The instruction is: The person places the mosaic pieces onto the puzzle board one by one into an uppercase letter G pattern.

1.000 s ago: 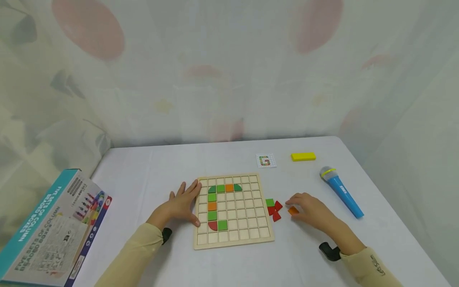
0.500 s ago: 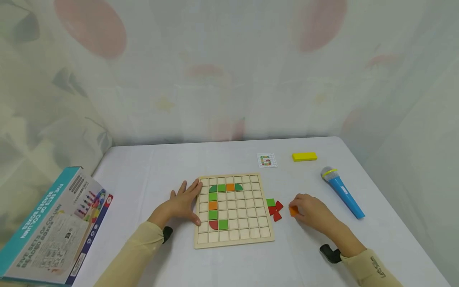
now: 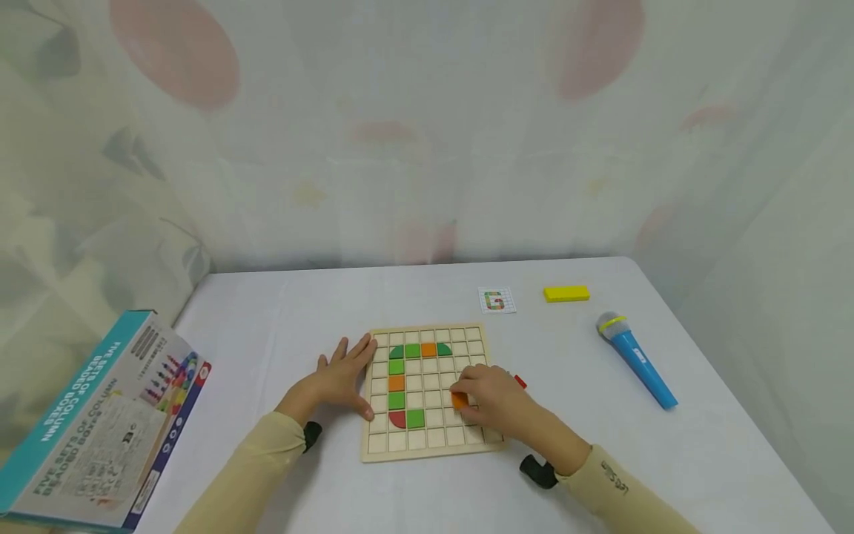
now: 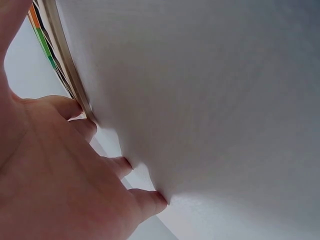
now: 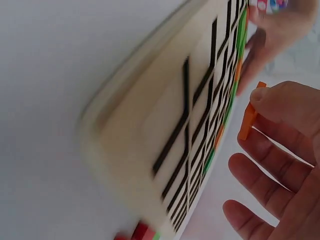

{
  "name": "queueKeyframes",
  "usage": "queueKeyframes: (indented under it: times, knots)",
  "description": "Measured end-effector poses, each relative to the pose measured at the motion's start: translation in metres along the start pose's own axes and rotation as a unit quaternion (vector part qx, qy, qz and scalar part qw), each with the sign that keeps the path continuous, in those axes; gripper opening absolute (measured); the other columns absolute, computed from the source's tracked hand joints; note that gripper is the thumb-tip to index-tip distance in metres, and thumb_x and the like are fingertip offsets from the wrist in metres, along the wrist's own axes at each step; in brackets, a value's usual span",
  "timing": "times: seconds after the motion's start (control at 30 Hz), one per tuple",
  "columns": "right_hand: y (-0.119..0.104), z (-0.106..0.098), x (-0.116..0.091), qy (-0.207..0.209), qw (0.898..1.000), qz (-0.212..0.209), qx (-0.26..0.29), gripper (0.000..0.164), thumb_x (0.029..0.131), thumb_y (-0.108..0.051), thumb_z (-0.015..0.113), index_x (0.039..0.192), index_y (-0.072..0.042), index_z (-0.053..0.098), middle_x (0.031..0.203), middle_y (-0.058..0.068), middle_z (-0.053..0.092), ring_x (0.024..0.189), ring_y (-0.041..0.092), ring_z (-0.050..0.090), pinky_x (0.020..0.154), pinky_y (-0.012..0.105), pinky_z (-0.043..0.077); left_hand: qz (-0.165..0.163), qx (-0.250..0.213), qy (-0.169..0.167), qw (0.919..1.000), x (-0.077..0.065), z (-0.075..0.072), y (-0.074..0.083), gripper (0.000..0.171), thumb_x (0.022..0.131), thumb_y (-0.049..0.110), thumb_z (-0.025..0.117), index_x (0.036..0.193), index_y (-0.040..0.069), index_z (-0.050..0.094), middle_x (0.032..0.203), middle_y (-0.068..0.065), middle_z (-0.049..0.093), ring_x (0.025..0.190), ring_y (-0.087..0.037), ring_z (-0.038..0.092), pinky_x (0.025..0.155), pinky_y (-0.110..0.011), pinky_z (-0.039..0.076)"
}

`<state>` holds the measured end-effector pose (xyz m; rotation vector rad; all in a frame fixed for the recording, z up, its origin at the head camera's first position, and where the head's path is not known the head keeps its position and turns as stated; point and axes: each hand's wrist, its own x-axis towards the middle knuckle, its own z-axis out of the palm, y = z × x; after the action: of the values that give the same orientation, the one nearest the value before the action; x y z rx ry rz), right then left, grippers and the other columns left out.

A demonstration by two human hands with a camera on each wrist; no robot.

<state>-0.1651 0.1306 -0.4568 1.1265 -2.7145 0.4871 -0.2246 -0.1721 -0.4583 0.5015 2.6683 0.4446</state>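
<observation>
A pale wooden grid board [image 3: 434,449] lies on the table. Orange and green squares, dark green quarter-rounds and a red quarter-round [image 3: 397,420] sit in its cells along the top row, the left column and the lower left. With fingers spread, my left hand [image 3: 340,378] rests at the board's left edge, thumb and fingertips against the frame. Over the right half of the board, my right hand [image 3: 497,400] pinches an orange square tile [image 5: 252,111] between thumb and fingers. This hand hides most of the loose pieces beyond it; one red piece [image 3: 520,381] shows.
A small pattern card [image 3: 497,300] and a yellow block [image 3: 566,294] lie behind the board. To the right is a blue toy microphone [image 3: 639,360]. A cardboard box [image 3: 107,430] stands at the left edge.
My right hand picked up the orange tile from the table on the right and carried it left over the board. The left hand has stayed in place.
</observation>
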Motion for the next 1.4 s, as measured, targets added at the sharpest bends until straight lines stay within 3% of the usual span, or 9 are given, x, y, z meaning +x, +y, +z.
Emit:
queueKeyframes:
  times: [0.13,0.43,0.93,1.17,1.4]
  knots:
    - [-0.015,0.009,0.012,-0.021,0.999,-0.015,-0.018,0.022,0.078,-0.020,0.071,0.099,-0.012,0.072,0.088,-0.006,0.061,0.079,0.009,0.055,0.072,0.023,0.047,0.002,0.000,-0.001,1.0000,0.000,0.001,0.000,0.133,0.046,0.050,0.086,0.149,0.013,0.011,0.155,-0.008,0.001,0.137,-0.045,-0.006,0.095,-0.074,0.002]
    - [-0.028,0.019,0.020,-0.077,0.996,0.011,-0.039,0.020,0.080,-0.023,0.069,0.099,-0.019,0.071,0.089,-0.009,0.060,0.083,0.010,0.052,0.068,0.025,0.043,-0.001,0.001,0.001,1.0000,0.001,0.000,0.002,0.132,0.046,0.049,0.087,0.149,0.013,0.012,0.155,-0.007,0.001,0.137,-0.044,-0.006,0.096,-0.073,0.002]
    - [-0.032,0.025,0.021,-0.086,0.996,0.010,-0.007,0.024,0.083,-0.027,0.068,0.105,-0.019,0.070,0.092,-0.009,0.058,0.083,0.009,0.049,0.070,0.023,0.042,0.001,0.004,0.005,1.0000,0.000,0.000,0.002,0.132,0.046,0.049,0.086,0.149,0.013,0.012,0.155,-0.008,0.002,0.137,-0.045,-0.005,0.095,-0.074,0.003]
    - [-0.018,0.010,0.012,-0.044,0.999,0.022,-0.004,0.024,0.083,-0.017,0.068,0.106,-0.015,0.070,0.098,-0.005,0.063,0.091,0.012,0.056,0.079,0.028,0.047,-0.001,-0.001,0.004,1.0000,-0.001,0.000,0.002,0.132,0.047,0.049,0.086,0.149,0.013,0.012,0.155,-0.007,0.001,0.137,-0.045,-0.005,0.095,-0.073,0.003]
    - [0.023,-0.011,-0.015,0.020,0.996,0.089,-0.011,0.026,0.076,-0.012,0.075,0.102,-0.011,0.070,0.102,-0.001,0.065,0.092,0.015,0.059,0.077,0.031,0.050,0.000,0.002,0.007,1.0000,-0.002,0.000,0.001,0.132,0.046,0.050,0.086,0.149,0.013,0.012,0.155,-0.008,0.002,0.137,-0.045,-0.005,0.095,-0.074,0.003]
